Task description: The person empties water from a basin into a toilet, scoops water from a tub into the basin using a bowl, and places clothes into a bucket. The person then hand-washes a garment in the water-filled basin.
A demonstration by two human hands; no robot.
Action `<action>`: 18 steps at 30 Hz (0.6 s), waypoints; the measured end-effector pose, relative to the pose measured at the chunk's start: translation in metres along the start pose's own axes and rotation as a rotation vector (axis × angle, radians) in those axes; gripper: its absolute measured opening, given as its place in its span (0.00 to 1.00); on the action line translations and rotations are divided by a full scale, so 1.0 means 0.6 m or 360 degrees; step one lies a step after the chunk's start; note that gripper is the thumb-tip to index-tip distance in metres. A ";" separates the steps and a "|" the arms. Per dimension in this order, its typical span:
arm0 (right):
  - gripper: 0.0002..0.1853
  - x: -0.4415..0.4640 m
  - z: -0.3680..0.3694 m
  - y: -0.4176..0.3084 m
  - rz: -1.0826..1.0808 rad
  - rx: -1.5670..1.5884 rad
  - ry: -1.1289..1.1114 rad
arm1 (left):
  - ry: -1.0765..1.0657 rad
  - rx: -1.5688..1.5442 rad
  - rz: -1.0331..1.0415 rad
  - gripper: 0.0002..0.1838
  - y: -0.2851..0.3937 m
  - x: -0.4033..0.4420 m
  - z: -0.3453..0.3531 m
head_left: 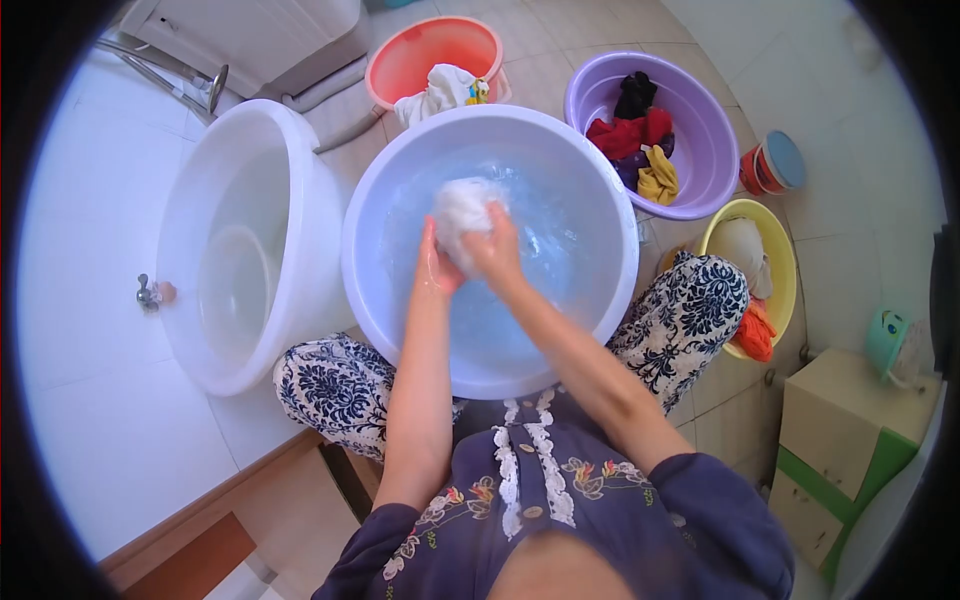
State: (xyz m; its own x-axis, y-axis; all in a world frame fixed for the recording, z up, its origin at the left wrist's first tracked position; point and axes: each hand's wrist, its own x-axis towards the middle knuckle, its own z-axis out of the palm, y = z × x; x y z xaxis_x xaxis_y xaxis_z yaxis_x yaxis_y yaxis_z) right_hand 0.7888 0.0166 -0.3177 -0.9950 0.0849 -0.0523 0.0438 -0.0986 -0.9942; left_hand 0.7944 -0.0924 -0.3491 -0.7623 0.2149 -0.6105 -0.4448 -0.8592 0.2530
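Observation:
A bunched white cloth (pixel 466 207) is gathered between my two hands, above the bluish water (pixel 540 255) in a large pale-lavender basin (pixel 617 255). My left hand (pixel 437 262) supports the bundle from its lower left side, wet, with the fingers partly hidden behind it. On the right side of the cloth, my right hand (pixel 495 248) presses with its fingers curled over the fabric. The basin stands between my knees, directly in front of me.
A white tub (pixel 290 250) stands at left. Behind the basin are a coral bucket (pixel 385 75) with white cloth over its rim and a purple basin (pixel 715 150) of dark, red and yellow clothes. A yellow basin (pixel 787 260) holding cloths and a small cabinet (pixel 835 420) are at right.

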 end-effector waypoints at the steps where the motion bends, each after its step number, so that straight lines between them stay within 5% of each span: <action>1: 0.17 -0.034 0.002 -0.036 -0.0103 0.0093 -0.0178 | -0.0152 0.0016 0.0081 0.29 -0.006 -0.009 0.015; 3: 0.16 -0.091 0.004 -0.019 -0.0659 -0.0188 -0.0239 | -0.0464 0.0059 0.0246 0.28 -0.008 -0.031 0.054; 6: 0.16 -0.128 -0.004 -0.072 -0.0927 -0.0570 -0.0255 | -0.0461 -0.0215 0.0020 0.25 -0.009 0.005 0.023; 10: 0.13 -0.032 -0.011 -0.015 -0.0808 -0.1109 -0.0123 | -0.0253 0.0056 0.0122 0.17 -0.015 0.028 0.003; 11: 0.12 -0.002 -0.016 -0.003 -0.0719 -0.1155 -0.0080 | -0.0563 -0.0100 -0.0008 0.16 -0.005 0.060 -0.035; 14: 0.11 0.077 -0.054 0.032 -0.0592 -0.1553 0.0019 | 0.0117 0.0333 0.0357 0.16 -0.011 -0.002 0.010; 18: 0.19 0.087 -0.091 0.067 -0.0723 -0.1829 0.0192 | 0.0388 0.0960 0.0608 0.20 -0.002 -0.026 0.003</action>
State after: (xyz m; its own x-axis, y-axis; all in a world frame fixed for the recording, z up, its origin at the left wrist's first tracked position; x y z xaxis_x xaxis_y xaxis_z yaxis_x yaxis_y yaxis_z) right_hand 0.7435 0.0712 -0.3655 -0.9286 -0.0192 0.3705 -0.1890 0.8839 -0.4277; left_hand 0.8058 -0.0941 -0.3387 -0.8206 -0.2163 -0.5290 -0.4042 -0.4347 0.8048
